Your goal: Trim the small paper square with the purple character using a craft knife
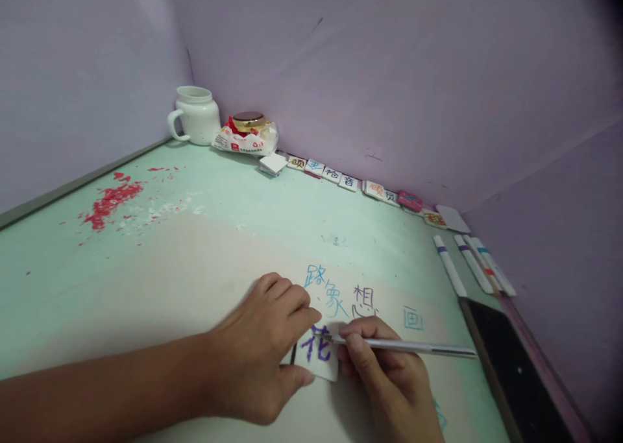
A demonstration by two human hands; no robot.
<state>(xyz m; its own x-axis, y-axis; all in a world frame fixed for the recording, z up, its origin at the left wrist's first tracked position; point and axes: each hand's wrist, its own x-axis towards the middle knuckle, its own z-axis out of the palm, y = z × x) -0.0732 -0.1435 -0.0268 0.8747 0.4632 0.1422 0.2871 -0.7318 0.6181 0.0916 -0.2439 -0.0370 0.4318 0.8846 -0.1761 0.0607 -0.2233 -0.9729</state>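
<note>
My left hand (265, 349) presses down a small white card (318, 355) that bears a purple written character, with the thumb and fingers gripping its left side. A thin silver pen (418, 347) is in my right hand (384, 378), its tip at the card's upper right edge. Both hands rest on the pale green table (204, 248). Blue and grey characters (341, 294) are written on the table surface just beyond the card.
A white mug (195, 115) and a gold-lidded jar in a plastic wrapper (248, 135) stand in the far corner. Small character cards (335, 174) line the back wall. Several markers (474, 264) lie at right, above a dark board (511, 371). Red smears (109, 203) mark the left.
</note>
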